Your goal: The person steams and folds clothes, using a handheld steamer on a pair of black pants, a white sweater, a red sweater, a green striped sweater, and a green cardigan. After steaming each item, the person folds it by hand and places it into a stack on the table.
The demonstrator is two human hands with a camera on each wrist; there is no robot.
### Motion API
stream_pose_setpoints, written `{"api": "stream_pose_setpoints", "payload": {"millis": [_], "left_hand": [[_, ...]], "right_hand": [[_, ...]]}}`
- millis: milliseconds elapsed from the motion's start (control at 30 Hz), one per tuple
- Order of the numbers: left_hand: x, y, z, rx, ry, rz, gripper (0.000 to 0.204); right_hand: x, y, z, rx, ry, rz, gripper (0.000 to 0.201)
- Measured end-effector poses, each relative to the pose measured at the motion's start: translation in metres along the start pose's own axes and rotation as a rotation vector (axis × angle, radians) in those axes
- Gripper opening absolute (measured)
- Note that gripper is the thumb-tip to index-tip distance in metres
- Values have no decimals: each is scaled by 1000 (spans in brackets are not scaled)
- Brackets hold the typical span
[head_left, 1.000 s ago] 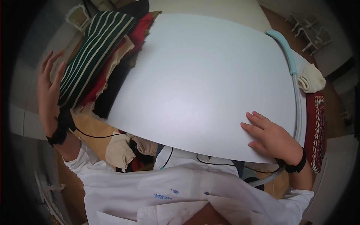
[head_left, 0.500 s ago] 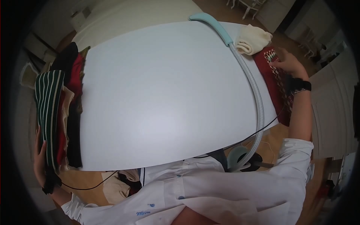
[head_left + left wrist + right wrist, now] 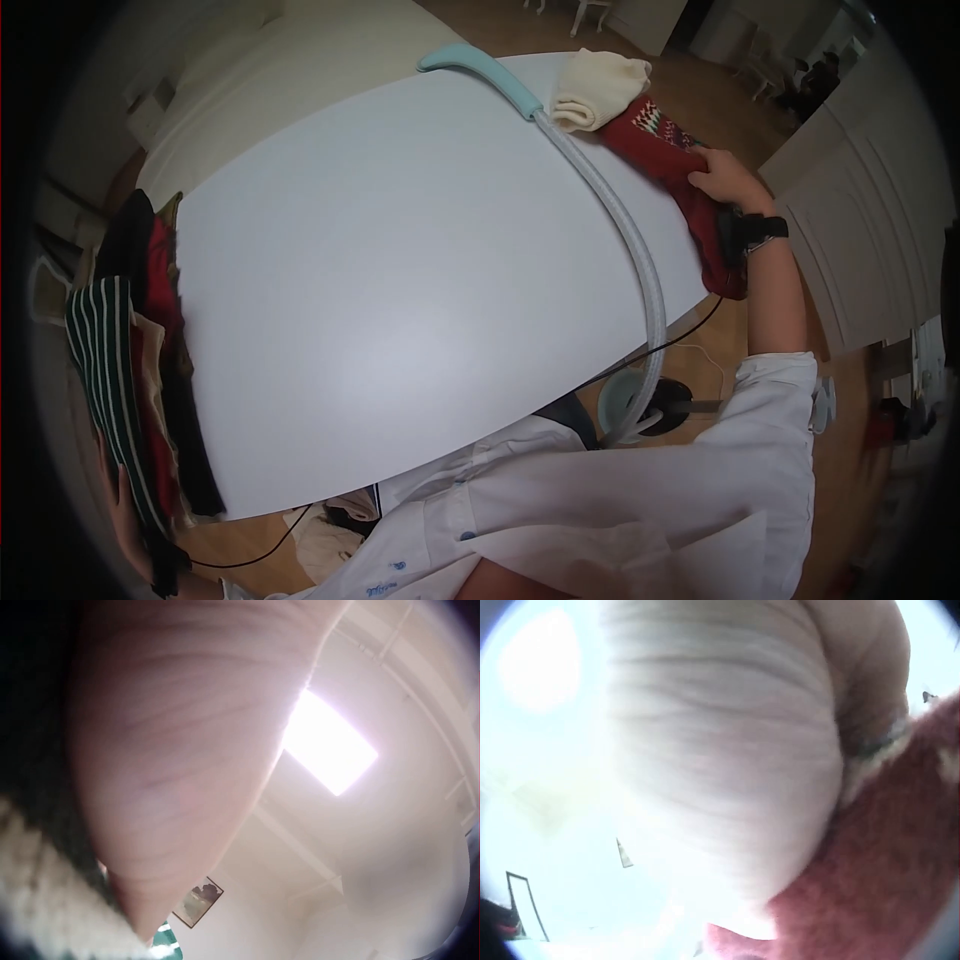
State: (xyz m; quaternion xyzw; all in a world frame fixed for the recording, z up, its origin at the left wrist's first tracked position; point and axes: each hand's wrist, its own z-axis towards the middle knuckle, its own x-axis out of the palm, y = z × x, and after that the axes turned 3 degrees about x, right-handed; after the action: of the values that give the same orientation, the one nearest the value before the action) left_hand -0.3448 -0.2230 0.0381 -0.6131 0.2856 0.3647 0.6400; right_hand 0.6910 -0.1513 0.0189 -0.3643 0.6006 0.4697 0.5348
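At the table's right edge, my right hand grips a folded red knit garment with a patterned band, thumb on its near side. The right wrist view shows the fuzzy red knit pressed against the palm. Far to the left, my left hand rests against the outer side of a green-and-white striped garment, fingers fairly straight. This garment lies on a pile of dark, red and cream clothes. The left wrist view is mostly filled by the palm, with pale ribbed cloth beside it.
Between the hands spreads a white table. A grey hose with a pale teal handle crosses its right side. A folded cream knit sits at the far right corner. Beige cloth lies below the near edge.
My right hand has gone from the tabletop to the red garment and now grips it; the garment is bunched. My left hand has come down along the striped garment. The head view has turned right.
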Motion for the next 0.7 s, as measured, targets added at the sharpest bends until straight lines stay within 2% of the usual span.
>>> {"api": "stream_pose_setpoints", "payload": {"millis": [67, 167, 233, 267, 333, 367, 400, 467, 500, 533, 567, 600, 633, 667, 700], "left_hand": [[2, 1, 0, 0, -2, 1, 62], [-3, 15, 5, 12, 6, -18, 62], [0, 13, 7, 13, 2, -12, 62], [0, 12, 8, 13, 0, -11, 62], [1, 11, 9, 15, -2, -8, 62], [3, 10, 8, 11, -4, -6, 61], [4, 9, 9, 11, -6, -6, 61], [1, 10, 8, 9, -3, -2, 61], [2, 10, 7, 10, -4, 0, 61], [1, 10, 6, 6, -5, 1, 61], [1, 10, 6, 4, -7, 5, 61], [2, 9, 5, 4, -7, 6, 61], [3, 8, 4, 5, -10, 9, 61], [3, 8, 4, 4, -13, 10, 61], [2, 8, 4, 4, -14, 15, 61]], "right_hand": [[-19, -11, -10, 111, 104, 398, 55], [-44, -30, -16, 148, 80, 319, 56], [-56, -46, -24, 212, -65, 478, 56], [-61, -58, -26, 214, -68, 478, 56], [-72, -85, -24, 130, -268, 572, 55], [-81, -89, -26, 112, -359, 520, 49], [-91, -85, -27, 112, -361, 520, 49], [-108, -78, -24, 107, -561, 438, 47], [-116, -92, -8, 9, -679, 305, 47], [-120, -107, 2, 7, -678, 306, 47], [-129, -104, 6, 48, -786, 182, 46], [-137, -85, 5, 88, -891, 56, 45], [-135, -67, 4, 104, -976, 52, 43], [-134, -39, 3, 100, -975, 54, 43], [-133, -13, 2, 170, -969, -9, 42]]}}
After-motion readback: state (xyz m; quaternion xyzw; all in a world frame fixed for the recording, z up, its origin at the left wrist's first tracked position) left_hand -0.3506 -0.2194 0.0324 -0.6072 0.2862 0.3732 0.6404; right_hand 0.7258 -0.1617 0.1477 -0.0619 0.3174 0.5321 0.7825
